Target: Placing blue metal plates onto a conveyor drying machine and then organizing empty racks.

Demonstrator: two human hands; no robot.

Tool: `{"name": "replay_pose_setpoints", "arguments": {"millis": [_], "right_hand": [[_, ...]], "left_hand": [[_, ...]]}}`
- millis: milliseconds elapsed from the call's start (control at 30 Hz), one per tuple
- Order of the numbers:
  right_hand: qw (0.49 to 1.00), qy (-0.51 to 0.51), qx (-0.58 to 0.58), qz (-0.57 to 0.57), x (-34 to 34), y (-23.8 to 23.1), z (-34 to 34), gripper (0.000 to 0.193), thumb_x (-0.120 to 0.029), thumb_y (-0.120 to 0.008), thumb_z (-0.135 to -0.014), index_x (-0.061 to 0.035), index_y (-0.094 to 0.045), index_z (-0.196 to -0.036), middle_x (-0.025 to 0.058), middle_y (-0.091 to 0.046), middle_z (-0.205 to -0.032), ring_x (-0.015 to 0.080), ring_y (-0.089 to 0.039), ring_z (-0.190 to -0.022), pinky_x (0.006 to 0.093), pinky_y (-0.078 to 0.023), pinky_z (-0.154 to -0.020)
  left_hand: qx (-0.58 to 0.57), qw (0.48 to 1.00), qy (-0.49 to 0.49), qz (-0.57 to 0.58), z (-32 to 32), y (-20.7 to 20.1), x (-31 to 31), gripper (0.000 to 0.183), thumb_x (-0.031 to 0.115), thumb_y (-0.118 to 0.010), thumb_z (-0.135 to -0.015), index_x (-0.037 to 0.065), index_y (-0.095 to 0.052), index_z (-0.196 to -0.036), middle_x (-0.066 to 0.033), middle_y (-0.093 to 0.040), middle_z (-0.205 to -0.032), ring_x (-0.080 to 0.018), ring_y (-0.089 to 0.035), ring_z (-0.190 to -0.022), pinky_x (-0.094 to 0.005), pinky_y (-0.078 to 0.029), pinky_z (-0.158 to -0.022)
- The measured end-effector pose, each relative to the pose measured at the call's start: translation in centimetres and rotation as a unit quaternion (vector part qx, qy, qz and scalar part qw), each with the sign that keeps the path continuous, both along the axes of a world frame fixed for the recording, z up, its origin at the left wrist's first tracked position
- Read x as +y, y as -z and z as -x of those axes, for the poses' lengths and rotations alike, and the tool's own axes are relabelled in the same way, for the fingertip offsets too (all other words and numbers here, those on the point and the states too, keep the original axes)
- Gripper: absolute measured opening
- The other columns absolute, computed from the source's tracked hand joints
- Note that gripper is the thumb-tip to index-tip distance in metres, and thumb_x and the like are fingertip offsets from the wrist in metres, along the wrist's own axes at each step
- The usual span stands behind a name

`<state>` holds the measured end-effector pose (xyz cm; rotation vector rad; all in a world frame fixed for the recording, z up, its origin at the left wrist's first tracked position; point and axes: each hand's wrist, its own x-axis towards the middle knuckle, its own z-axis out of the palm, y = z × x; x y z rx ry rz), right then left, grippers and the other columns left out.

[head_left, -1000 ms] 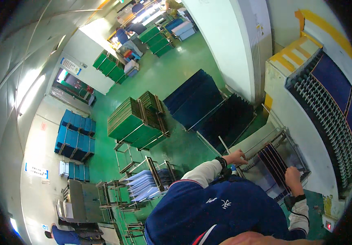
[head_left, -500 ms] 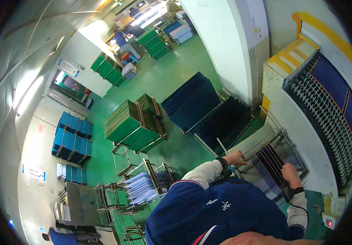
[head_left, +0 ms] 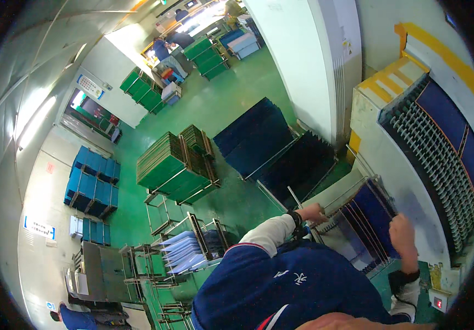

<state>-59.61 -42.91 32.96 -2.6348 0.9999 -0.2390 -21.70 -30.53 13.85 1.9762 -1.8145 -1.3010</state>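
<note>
Dark blue, flat rectangular panels (head_left: 374,213) stand in a grey metal-framed rack (head_left: 382,194), beside a pale machine with rows of grey rollers (head_left: 434,165). The right hand (head_left: 404,235), fingers curled, lies at the panels' right edge; the left hand (head_left: 312,213), half closed, lies near their left. Whether either grips a panel cannot be told.
</note>
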Motion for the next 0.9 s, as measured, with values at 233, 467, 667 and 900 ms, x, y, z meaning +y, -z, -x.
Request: {"name": "replay_pose_setpoints", "arguments": {"millis": [233,467,667,900], "right_hand": [[0.971,0.206,-0.119,-0.013,-3.1,-8.8,8.0,0.024,-0.015,-0.057,-0.091,0.0037,-0.059,-0.105,0.0234,-0.057,-0.113,0.0363,-0.054,-0.104,0.041,-0.042,-0.092],[0.745,0.481,-0.456,-0.081,-5.7,-6.4,10.7,0.047,-0.029,-0.059,-0.089,0.0038,-0.055,-0.122,0.0144,-0.054,-0.126,0.0261,-0.051,-0.113,0.0362,-0.034,-0.102],[0.705,0.403,-0.545,-0.207,-6.3,1.7,11.4,0.051,-0.032,-0.057,-0.089,0.0035,-0.052,-0.126,0.0122,-0.054,-0.126,0.0218,-0.054,-0.109,0.0336,-0.042,-0.095],[0.66,0.422,-0.555,-0.281,-4.8,3.6,9.2,0.047,-0.031,-0.055,-0.091,0.0048,-0.055,-0.122,0.012,-0.059,-0.12,0.0238,-0.058,-0.104,0.0349,-0.045,-0.093]], "left_hand": [[0.07,0.99,-0.007,0.12,1.3,-3.7,-4.8,0.053,0.048,-0.065,-0.082,0.0,-0.064,-0.103,-0.0187,-0.066,-0.097,-0.0314,-0.063,-0.088,-0.0387,-0.048,-0.079],[0.296,0.953,-0.055,0.035,6.2,-13.2,-8.1,0.06,0.054,-0.062,-0.085,0.001,-0.061,-0.115,-0.0115,-0.064,-0.106,-0.023,-0.061,-0.096,-0.0345,-0.049,-0.082],[0.56,0.815,-0.112,-0.095,7.4,-13.7,-9.3,0.045,0.043,-0.053,-0.094,0.005,-0.057,-0.117,-0.0094,-0.062,-0.107,-0.0201,-0.061,-0.096,-0.0334,-0.05,-0.085],[0.672,0.715,-0.157,-0.111,6.4,-13.4,-9.6,0.027,0.029,-0.046,-0.099,0.005,-0.056,-0.105,-0.0086,-0.062,-0.107,-0.0211,-0.062,-0.095,-0.0348,-0.051,-0.084]]}}
